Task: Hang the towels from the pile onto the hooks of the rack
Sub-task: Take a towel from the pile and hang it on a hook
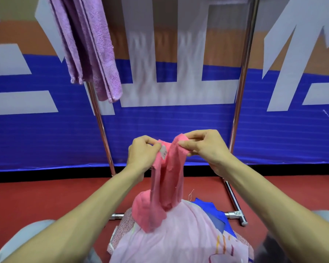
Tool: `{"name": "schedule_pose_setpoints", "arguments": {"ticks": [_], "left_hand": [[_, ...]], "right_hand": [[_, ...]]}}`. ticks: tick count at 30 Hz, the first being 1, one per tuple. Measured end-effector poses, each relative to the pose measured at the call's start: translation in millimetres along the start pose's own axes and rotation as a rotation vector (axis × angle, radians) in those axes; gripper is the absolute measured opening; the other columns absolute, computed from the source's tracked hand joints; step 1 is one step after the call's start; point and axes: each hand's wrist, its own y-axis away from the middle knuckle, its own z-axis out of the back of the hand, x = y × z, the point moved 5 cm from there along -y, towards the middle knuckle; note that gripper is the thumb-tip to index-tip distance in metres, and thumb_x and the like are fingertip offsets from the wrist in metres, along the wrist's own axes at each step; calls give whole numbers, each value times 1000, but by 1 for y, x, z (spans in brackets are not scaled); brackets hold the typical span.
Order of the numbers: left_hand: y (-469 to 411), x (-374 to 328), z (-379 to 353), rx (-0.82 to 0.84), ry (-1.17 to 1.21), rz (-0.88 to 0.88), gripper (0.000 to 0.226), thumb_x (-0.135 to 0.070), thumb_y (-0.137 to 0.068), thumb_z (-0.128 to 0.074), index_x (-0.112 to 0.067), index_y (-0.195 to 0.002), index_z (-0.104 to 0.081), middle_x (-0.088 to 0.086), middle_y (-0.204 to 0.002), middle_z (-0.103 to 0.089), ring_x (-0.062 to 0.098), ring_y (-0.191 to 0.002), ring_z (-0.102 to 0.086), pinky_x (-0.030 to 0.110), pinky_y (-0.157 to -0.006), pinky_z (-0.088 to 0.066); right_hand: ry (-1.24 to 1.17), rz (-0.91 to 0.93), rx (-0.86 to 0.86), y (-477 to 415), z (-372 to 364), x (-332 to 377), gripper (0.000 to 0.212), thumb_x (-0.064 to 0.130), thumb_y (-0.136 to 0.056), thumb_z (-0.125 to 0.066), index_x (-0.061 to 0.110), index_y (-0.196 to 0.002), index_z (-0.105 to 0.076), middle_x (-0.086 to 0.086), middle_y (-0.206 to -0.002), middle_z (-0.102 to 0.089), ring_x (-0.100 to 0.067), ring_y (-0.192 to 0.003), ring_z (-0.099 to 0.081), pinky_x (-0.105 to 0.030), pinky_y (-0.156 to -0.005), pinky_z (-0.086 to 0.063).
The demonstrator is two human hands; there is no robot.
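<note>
A: What are the hands doing?

B: The left hand (141, 153) pinches the top edge of a pink towel (166, 168) between thumb and fingers, right by a small white tag (163, 151). The right hand (205, 147) pinches the same edge just at 3 o'clock of the left, thumb and forefinger pressed together on a fold.

A: And the towel itself?

B: It hangs down from both hands toward 6 o'clock, its lower end bunched on top of the pile (179, 234), a heap of pale pink, floral and blue cloth.

A: Any container there?

B: None; the pile sits low between the person's knees, above the red floor (46, 198).

A: Where is the rack?

B: The rack (244, 73) stands beyond the hands, its chrome posts at 11 and 1 o'clock. A purple towel (89, 46) already hangs at 11 o'clock, well apart from the hands; its hook is out of view. A blue, orange and white banner (46, 141) lies behind.
</note>
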Motion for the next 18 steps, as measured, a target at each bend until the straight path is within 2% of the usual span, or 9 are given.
{"name": "schedule_pose_setpoints", "arguments": {"ticks": [2, 4, 7, 11, 14, 16, 18], "left_hand": [[5, 3, -10, 112, 170, 98, 15, -17, -85, -66, -11, -71, -65, 2, -64, -66, 17, -56, -59, 25, -52, -48], [11, 2, -15, 170, 288, 151, 13, -13, -89, -62, -5, -80, -64, 8, -60, -63, 17, -48, -58, 24, -43, -47], [15, -2, -16, 184, 356, 163, 12, -10, -92, -57, 1, -89, -61, 15, -66, -65, 20, -47, -63, 26, -44, -52], [21, -1, -22, 266, 428, 209, 20, -2, -91, -53, 2, -74, -63, 15, -64, -57, 15, -45, -59, 26, -50, -55], [24, -2, -24, 317, 538, 298, 15, 5, -87, -50, 5, -76, -60, 15, -66, -53, 22, -56, -58, 31, -56, -58], [24, -2, -22, 332, 562, 329, 15, 8, -85, -44, 5, -75, -56, 20, -74, -56, 33, -72, -62, 35, -59, -59], [26, -3, -22, 355, 557, 334, 17, 10, -85, -42, 4, -73, -54, 23, -79, -54, 36, -80, -60, 36, -60, -60]], "right_hand": [[136, 15, 0, 0, -7, -4, 8, 1, -78, -73, 8, -81, -75, -5, -66, -72, -10, -54, -63, -24, -58, -55], [235, 18, 23, 1, -13, -11, 7, 4, -78, -73, 10, -82, -76, -11, -72, -74, -14, -61, -67, -29, -65, -58], [215, 14, 87, 0, -20, -15, 8, 8, -78, -76, 9, -85, -76, -15, -77, -74, -23, -71, -71, -36, -74, -59], [259, 43, 139, 1, -23, -14, 9, 19, -81, -76, 12, -87, -77, -9, -77, -75, -27, -80, -73, -44, -82, -58], [215, 39, 191, 5, -21, -9, 16, 23, -78, -78, 11, -88, -77, -9, -80, -76, -24, -82, -72, -44, -85, -57], [279, 79, 252, 8, -21, -5, 25, 21, -72, -84, 12, -94, -76, -6, -85, -76, -18, -86, -73, -39, -87, -56], [373, 129, 281, 9, -20, -1, 30, 13, -70, -84, 13, -98, -76, -2, -89, -76, -12, -86, -72, -36, -88, -56]]}}
